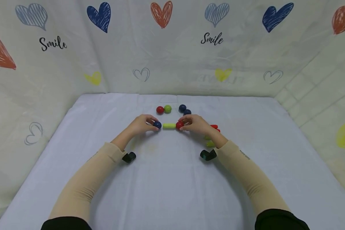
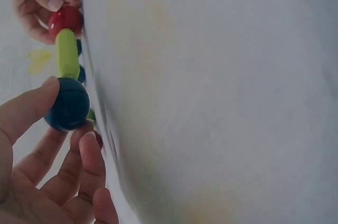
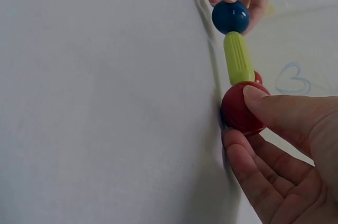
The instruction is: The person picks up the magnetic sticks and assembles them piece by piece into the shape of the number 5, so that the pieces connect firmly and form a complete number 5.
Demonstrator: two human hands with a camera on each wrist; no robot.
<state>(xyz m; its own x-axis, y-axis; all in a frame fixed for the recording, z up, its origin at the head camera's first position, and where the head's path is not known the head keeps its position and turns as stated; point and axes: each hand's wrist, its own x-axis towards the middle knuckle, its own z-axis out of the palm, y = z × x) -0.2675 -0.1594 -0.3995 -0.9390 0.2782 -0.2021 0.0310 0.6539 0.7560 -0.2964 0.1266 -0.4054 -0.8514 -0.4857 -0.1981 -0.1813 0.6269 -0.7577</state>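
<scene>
My left hand [image 1: 143,124] pinches a dark blue ball [image 1: 157,125] between thumb and fingers. With thumb and fingertips, my right hand [image 1: 196,124] holds a red ball [image 1: 179,125]. Between the two balls lies a ridged yellow-green rod [image 1: 169,126]. Its right end meets the red ball. In the head view a thin gap shows between the rod and the blue ball [image 3: 231,17]. From the left wrist view, the blue ball overlaps the rod's near end [image 2: 67,55], so contact there is unclear.
Behind the hands sit a loose red ball [image 1: 160,110] beside a green ball [image 1: 167,109], and two dark blue balls [image 1: 182,108]. Red rods [image 1: 214,126] and yellow-green rods [image 1: 210,144] lie partly hidden by the right forearm. A heart-printed cloth [image 1: 178,57] hangs behind the white-covered table [image 1: 161,185].
</scene>
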